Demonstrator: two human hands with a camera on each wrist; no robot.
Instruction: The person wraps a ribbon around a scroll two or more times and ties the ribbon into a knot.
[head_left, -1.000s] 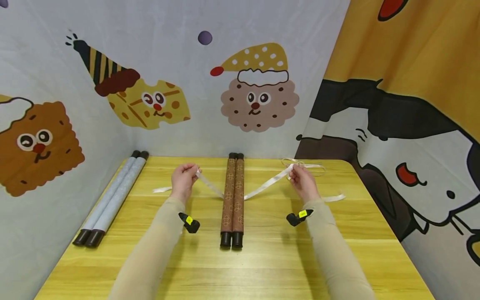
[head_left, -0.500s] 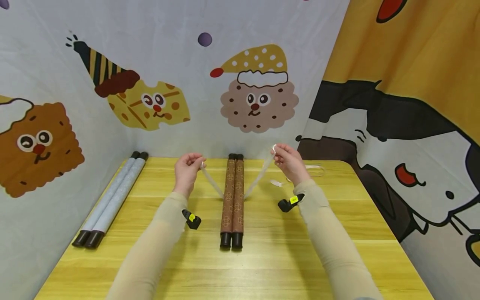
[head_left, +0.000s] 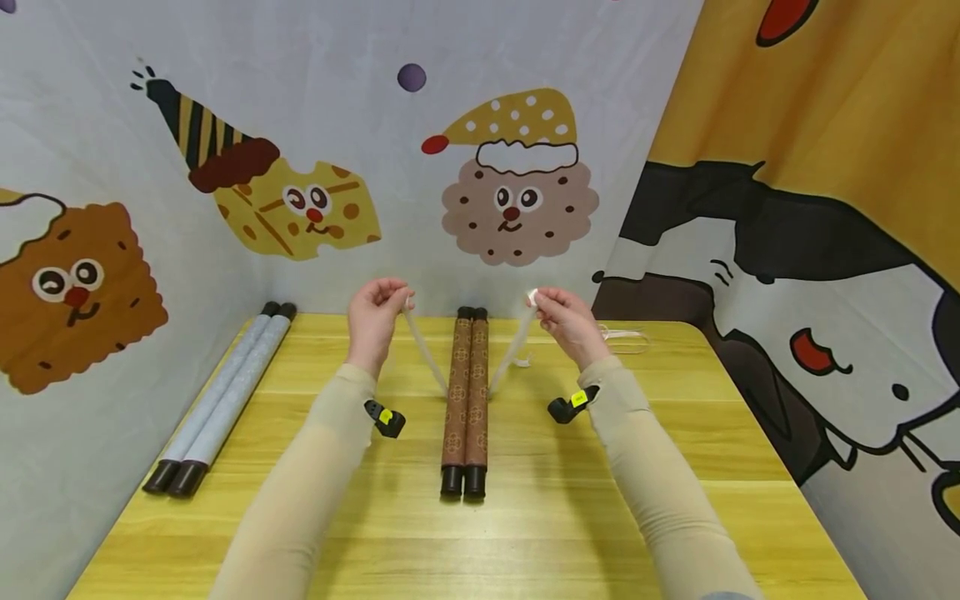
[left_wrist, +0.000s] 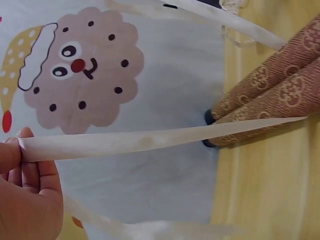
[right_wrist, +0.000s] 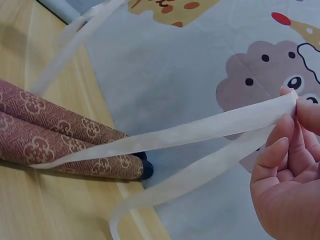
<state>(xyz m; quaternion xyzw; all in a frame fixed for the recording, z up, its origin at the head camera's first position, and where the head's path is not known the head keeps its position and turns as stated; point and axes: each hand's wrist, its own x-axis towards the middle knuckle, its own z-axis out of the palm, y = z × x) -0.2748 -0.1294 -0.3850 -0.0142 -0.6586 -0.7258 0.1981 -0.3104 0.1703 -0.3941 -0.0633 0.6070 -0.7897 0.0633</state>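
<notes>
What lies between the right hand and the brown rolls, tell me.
A white ribbon, running from the right hand down to the brown rolls; the right wrist view shows it.

At the left of the worktop [head_left: 547, 546], two pale blue-grey rolls [head_left: 243, 383] with dark end caps lie side by side, slanting away. Near the far right corner rests a thin pale loop [head_left: 622, 334]. Behind hangs a white cloth [head_left: 337, 100] printed with a square brown biscuit [head_left: 112, 292], a cheese wedge [head_left: 348, 229] in a striped hat and a round pinkish biscuit [head_left: 520, 237] in a spotted yellow one. A large black-and-white cartoon animal [head_left: 825, 242] fills the orange-yellow cloth [head_left: 885, 100] at right.
</notes>
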